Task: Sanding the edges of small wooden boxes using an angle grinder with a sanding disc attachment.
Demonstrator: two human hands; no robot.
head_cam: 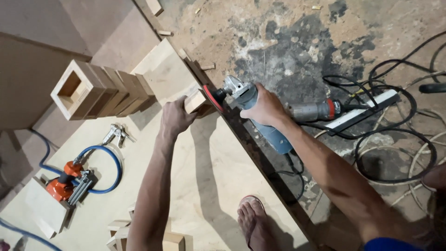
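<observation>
The work surface is a pale wooden board laid flat; its right edge runs diagonally from upper left to lower right. Beyond that edge lies a rough concrete floor, stained dark and dusted with sawdust, with small wood offcuts scattered near the top. Brown panels stand at the far left.

The left hand is closed around a small wooden block, fingers pressed against its sides, holding it at the board's edge. The right hand is wrapped tightly around the blue body of an angle grinder. The grinder's red disc sits just beside the block's right face; whether they touch cannot be told.

A row of square wooden frames, open-ended, lies on its side left of the block. A metal air fitting lies below them. An orange nail gun with a coiled blue hose rests on a wooden piece at lower left. More wooden frames sit at the bottom edge.

A white power strip and tangled black cables lie on the floor at right. A bare foot in a sandal rests on the board near its edge.
</observation>
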